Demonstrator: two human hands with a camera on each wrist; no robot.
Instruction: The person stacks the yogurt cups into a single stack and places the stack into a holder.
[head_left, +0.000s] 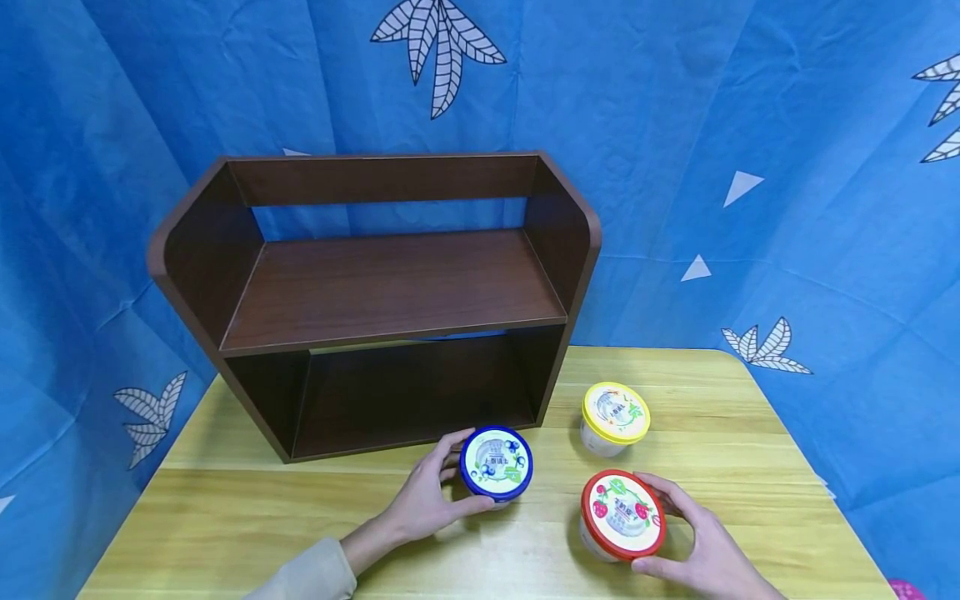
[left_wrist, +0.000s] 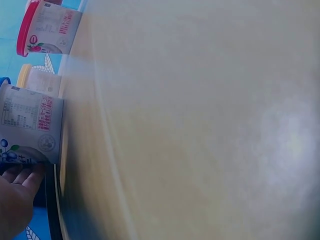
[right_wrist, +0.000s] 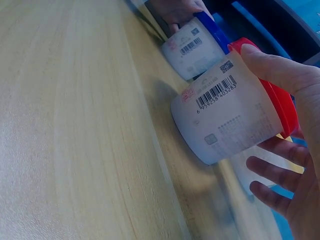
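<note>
**Blue-lidded tub and red-lidded tub: small, light, smooth-walled**

The blue-lidded tub [head_left: 496, 463] stands upright on the wooden table [head_left: 300, 517], just in front of the lower opening of the dark brown shelf unit [head_left: 375, 292]. Your left hand [head_left: 423, 500] is curled round its side: thumb toward the front, fingers wrapped behind, clamped on the wall below the lid. The left wrist view shows your fingertips [left_wrist: 25, 175] on the printed wall of that tub [left_wrist: 30, 130].

The red-lidded tub [head_left: 621, 514] sits to the right, nearer you. Your right hand [head_left: 701, 546] cups it from the right, thumb up by the lid rim, fingers [right_wrist: 272, 172] spread apart under the white wall [right_wrist: 225, 115]. In the right wrist view it looks tilted off the table, though the slanted camera makes that hard to confirm.

A 3rd tub with a yellow lid [head_left: 615, 417] stands untouched behind the red one, well apart from both hands.

These 2 tubs look like thin plastic or coated paper, so judge them light and a little squeezable; press too hard and the wall may dent or the lid may pop. The glossy tapered wall could slip downward through a loose hold. Take each round the upper wall, just under the lid rim, where the lip gives your fingers a stop.
</note>
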